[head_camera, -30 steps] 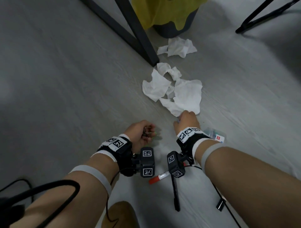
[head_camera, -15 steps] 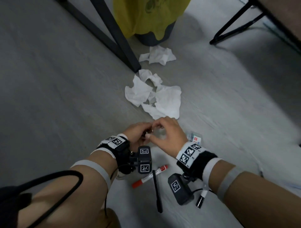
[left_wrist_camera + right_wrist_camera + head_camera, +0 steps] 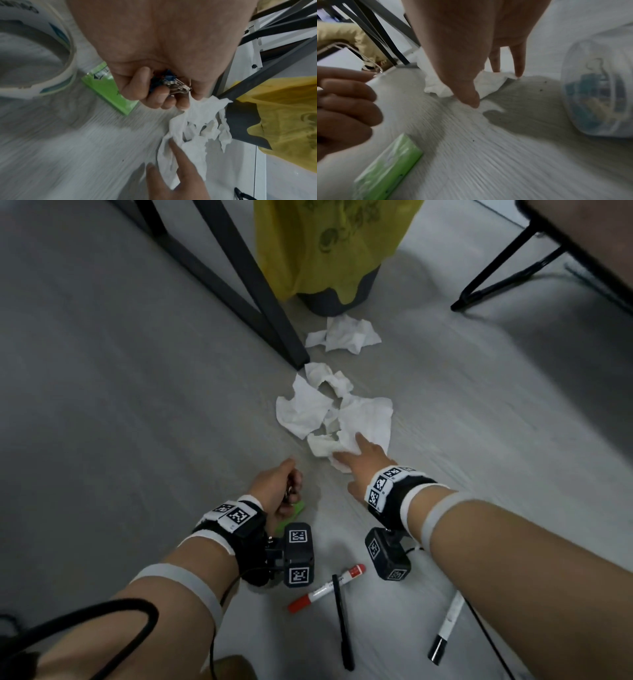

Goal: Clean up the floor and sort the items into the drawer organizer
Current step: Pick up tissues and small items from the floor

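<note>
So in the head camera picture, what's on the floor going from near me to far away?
Black pen → red marker → left hand → big pile of tissues → lone crumpled tissue → bin with yellow bag.

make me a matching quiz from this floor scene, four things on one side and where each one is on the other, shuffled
Things:
1. binder clips
2. red marker
3. green pack
4. tissue

Places:
A. under the right hand's fingertips
B. on the floor beside the left hand
C. crossed by the black pen
D. gripped in the left hand

Pairs: 1-D, 2-C, 3-B, 4-A
</note>
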Demonstrator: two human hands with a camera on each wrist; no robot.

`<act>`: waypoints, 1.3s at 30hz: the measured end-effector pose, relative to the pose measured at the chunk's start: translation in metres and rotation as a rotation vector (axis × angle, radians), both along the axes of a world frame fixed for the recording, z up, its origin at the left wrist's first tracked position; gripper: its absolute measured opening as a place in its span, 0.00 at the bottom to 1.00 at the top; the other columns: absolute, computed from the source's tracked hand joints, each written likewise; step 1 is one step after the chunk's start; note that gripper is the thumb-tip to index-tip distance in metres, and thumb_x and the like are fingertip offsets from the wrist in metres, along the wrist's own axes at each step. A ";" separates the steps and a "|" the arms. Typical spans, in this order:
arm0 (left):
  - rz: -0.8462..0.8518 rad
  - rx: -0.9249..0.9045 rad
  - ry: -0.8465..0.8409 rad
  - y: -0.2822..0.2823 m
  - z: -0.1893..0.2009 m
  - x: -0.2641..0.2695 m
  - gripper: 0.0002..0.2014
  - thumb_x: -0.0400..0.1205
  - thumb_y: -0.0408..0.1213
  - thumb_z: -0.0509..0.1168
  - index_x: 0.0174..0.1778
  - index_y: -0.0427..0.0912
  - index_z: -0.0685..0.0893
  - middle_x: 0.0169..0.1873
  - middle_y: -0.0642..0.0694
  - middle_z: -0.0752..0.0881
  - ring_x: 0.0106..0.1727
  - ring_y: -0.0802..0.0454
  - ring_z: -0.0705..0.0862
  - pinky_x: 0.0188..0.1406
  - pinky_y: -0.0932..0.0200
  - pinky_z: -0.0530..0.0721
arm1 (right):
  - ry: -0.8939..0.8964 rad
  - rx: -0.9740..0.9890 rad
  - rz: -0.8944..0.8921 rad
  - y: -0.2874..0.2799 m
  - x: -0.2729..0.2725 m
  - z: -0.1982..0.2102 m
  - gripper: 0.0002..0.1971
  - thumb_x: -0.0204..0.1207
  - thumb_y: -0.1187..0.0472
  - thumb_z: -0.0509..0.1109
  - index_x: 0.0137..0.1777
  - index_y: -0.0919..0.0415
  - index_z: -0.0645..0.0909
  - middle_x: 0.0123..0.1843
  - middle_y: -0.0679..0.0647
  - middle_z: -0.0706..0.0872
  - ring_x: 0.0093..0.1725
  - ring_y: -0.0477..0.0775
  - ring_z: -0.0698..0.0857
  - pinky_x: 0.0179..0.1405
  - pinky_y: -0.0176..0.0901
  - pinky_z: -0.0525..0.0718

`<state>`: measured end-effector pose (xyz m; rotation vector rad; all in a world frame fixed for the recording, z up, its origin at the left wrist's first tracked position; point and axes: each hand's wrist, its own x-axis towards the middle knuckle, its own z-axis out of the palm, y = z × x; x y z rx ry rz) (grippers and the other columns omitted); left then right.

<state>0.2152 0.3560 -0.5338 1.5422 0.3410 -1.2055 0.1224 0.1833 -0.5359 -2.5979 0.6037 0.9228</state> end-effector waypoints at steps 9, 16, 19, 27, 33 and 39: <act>-0.060 0.032 -0.013 -0.001 0.038 0.044 0.21 0.87 0.48 0.58 0.30 0.42 0.77 0.23 0.47 0.72 0.13 0.56 0.67 0.14 0.72 0.57 | -0.068 -0.118 -0.105 -0.020 -0.008 0.052 0.13 0.78 0.61 0.69 0.60 0.61 0.83 0.59 0.58 0.86 0.54 0.61 0.86 0.50 0.43 0.81; -0.171 0.145 -0.200 -0.025 0.043 0.059 0.07 0.84 0.37 0.62 0.41 0.39 0.81 0.25 0.45 0.74 0.18 0.53 0.68 0.16 0.70 0.59 | -0.393 -0.063 -0.354 -0.072 0.031 0.057 0.07 0.75 0.67 0.67 0.51 0.58 0.76 0.51 0.59 0.81 0.46 0.65 0.83 0.44 0.49 0.81; -0.245 0.211 -0.325 -0.031 0.026 0.059 0.07 0.84 0.38 0.64 0.50 0.39 0.84 0.25 0.44 0.76 0.19 0.51 0.70 0.16 0.71 0.63 | -0.501 0.023 -0.381 -0.078 0.034 0.038 0.08 0.76 0.68 0.65 0.53 0.59 0.76 0.53 0.59 0.79 0.46 0.64 0.82 0.43 0.47 0.79; 0.028 0.047 0.023 -0.044 0.028 0.020 0.37 0.77 0.75 0.52 0.54 0.45 0.88 0.23 0.47 0.74 0.21 0.52 0.70 0.22 0.64 0.63 | -0.705 0.458 -0.253 -0.021 0.046 0.059 0.18 0.75 0.63 0.71 0.61 0.57 0.70 0.48 0.50 0.82 0.38 0.46 0.81 0.35 0.37 0.78; 0.239 0.292 -0.211 0.000 0.024 0.037 0.32 0.83 0.68 0.50 0.47 0.40 0.81 0.20 0.48 0.72 0.16 0.52 0.66 0.20 0.65 0.63 | -0.620 0.356 -0.092 0.002 0.054 0.033 0.11 0.73 0.64 0.72 0.54 0.58 0.77 0.52 0.54 0.82 0.47 0.60 0.84 0.45 0.47 0.82; 0.212 0.223 -0.205 0.031 0.024 0.050 0.24 0.87 0.58 0.54 0.46 0.39 0.80 0.16 0.50 0.70 0.14 0.55 0.64 0.20 0.67 0.62 | -0.357 0.130 0.056 -0.002 0.086 0.010 0.40 0.69 0.63 0.77 0.78 0.46 0.61 0.79 0.60 0.53 0.53 0.68 0.85 0.55 0.57 0.86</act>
